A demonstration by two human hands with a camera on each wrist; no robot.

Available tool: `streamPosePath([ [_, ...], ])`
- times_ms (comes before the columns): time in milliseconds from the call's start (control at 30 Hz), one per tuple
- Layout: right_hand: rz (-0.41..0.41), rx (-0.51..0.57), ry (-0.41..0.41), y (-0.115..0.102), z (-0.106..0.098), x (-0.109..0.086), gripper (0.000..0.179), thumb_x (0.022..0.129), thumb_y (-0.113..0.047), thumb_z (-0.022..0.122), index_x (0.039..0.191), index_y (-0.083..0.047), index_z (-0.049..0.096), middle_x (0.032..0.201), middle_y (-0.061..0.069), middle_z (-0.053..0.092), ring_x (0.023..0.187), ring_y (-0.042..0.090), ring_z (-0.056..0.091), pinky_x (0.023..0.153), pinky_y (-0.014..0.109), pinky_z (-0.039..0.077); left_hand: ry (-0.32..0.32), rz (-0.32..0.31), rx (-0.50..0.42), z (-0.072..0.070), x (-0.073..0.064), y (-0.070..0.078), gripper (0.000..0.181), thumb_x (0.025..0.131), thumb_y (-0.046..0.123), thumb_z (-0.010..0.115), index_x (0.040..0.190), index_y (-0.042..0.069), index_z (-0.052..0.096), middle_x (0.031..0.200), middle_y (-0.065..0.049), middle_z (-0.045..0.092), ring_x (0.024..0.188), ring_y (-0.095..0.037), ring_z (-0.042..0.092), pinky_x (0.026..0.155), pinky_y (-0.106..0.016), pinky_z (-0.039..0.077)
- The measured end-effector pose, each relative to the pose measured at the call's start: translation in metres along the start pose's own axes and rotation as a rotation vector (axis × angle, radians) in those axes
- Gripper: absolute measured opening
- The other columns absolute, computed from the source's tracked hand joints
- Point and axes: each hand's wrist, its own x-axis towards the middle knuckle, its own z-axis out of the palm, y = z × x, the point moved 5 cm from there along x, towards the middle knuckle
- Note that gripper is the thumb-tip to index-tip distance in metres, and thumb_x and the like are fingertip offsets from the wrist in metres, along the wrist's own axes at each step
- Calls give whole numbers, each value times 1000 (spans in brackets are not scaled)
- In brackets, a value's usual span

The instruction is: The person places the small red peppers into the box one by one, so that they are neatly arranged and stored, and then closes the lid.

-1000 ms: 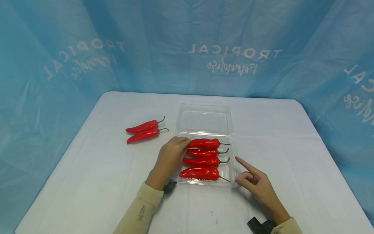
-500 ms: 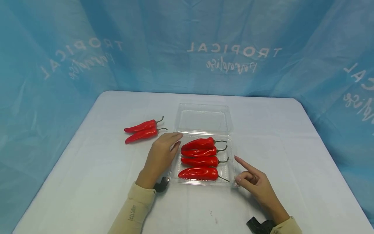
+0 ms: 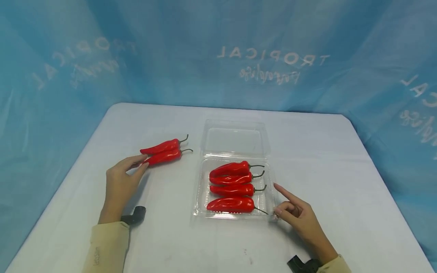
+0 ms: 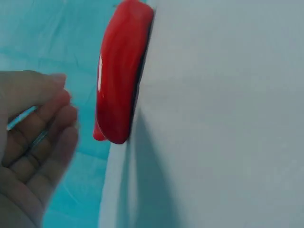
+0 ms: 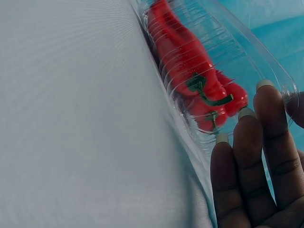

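Observation:
My left hand [image 3: 121,182] is at the tapered ends of two red chili peppers on the left of the table, fingertips around the tip of the nearer chili pepper [image 3: 164,157]. In the left wrist view, the left fingers [image 4: 59,121] are loosely bent, with a gap between them and the chili. The farther chili pepper [image 3: 160,147] lies alongside. My right hand [image 3: 300,216] holds the near right corner of a clear plastic container [image 3: 218,217], thumb and fingers at its rim, index finger stretched along the side. Inside, several red chili peppers [image 3: 232,204] lie in rows, green stems to the right.
The container's hinged clear lid [image 3: 235,138] lies folded back, away from me. A white cloth covers the table [image 3: 317,151]. Blue printed sheeting [image 3: 191,76] hangs behind and at both sides.
My left hand has let go of the farthest chili in the container and moved left to the two loose chilies. The right hand stays at the container's corner.

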Motion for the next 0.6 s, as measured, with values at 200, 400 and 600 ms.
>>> streamPosePath([
  [200, -14, 44, -14, 0, -2, -2, 69, 95, 11, 62, 157, -4, 37, 85, 10, 72, 80, 11, 68, 74, 25, 57, -79, -109, -62, 4, -4, -16, 34, 93, 20, 77, 127, 16, 73, 125, -4, 71, 116, -23, 66, 102, -36, 52],
  [400, -16, 61, -35, -2, 0, -4, 69, 95, 12, 61, 158, -3, 36, 87, 7, 73, 81, 12, 69, 76, 26, 58, -72, -166, -19, 4, -12, -24, 41, 91, 17, 79, 131, 13, 70, 130, -9, 66, 118, -29, 64, 99, -54, 53],
  [600, -6, 43, -20, -5, -4, -6, 69, 95, 12, 62, 157, -3, 37, 85, 14, 71, 79, 12, 68, 74, 25, 57, -138, -183, 18, 21, -12, -34, 45, 91, 15, 80, 134, 13, 67, 134, -11, 64, 123, -31, 61, 101, -53, 52],
])
